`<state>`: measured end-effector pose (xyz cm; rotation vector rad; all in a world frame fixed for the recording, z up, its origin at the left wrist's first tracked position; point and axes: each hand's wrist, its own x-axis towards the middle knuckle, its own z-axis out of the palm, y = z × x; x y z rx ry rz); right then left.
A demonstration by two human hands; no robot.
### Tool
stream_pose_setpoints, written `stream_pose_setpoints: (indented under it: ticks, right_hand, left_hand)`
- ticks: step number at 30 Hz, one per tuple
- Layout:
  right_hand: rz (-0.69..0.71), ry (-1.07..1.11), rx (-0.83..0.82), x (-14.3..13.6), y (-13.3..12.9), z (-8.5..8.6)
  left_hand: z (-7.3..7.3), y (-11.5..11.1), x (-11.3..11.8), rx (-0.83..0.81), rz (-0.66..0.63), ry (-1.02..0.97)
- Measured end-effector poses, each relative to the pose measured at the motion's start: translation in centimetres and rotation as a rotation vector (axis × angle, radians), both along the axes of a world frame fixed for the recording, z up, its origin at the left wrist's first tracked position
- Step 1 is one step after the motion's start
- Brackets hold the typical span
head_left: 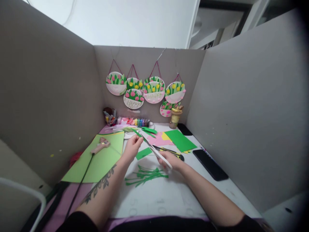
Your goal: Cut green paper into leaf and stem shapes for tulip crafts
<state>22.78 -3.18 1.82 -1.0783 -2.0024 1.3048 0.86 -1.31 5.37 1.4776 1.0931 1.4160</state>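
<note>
In the head view my left hand [133, 147] is closed in a pinch on a narrow green paper strip [135, 131] that sticks up past the fingertips. My right hand [170, 160] is wrapped around white-handled scissors [159, 155], their blades pointing up and left beside the strip. Whether the blades touch the paper I cannot tell. Behind the scissors lies a black and yellow utility knife [178, 156]. Between my hands rests a small green paper rectangle [144, 153]. Closer to me is a loose heap of thin green paper offcuts [147, 175].
At left a glue gun [100, 145] lies on light green sheets [80, 167]. Green leaf pieces [149, 130], pink paper [155, 138] and a green sheet [181, 140] lie farther back. A black phone [210, 165] is at right. Decorated paper plates [154, 93] hang behind.
</note>
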Motion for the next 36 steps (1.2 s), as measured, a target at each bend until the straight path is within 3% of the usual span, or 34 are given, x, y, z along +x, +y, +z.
stream_pose_setpoints:
  ticks: [6, 21, 27, 36]
  right_hand:
    - [0.03, 0.0, 0.047, 0.1, 0.1, 0.1]
    - [-0.018, -0.027, -0.043, 0.2, -0.1, 0.5]
    - [0.014, -0.027, 0.009, 0.3, 0.3, 0.1]
    - [0.002, 0.0, -0.072, 0.4, 0.3, 0.0]
  left_hand:
    - [0.3, -0.1, -0.2, -0.011, -0.023, 0.019]
    - [1.0, -0.3, -0.4, -0.035, -0.051, 0.064]
    - [1.2, -0.6, -0.2, -0.049, -0.127, 0.046]
    - [1.2, -0.5, -0.4, -0.067, -0.144, 0.025]
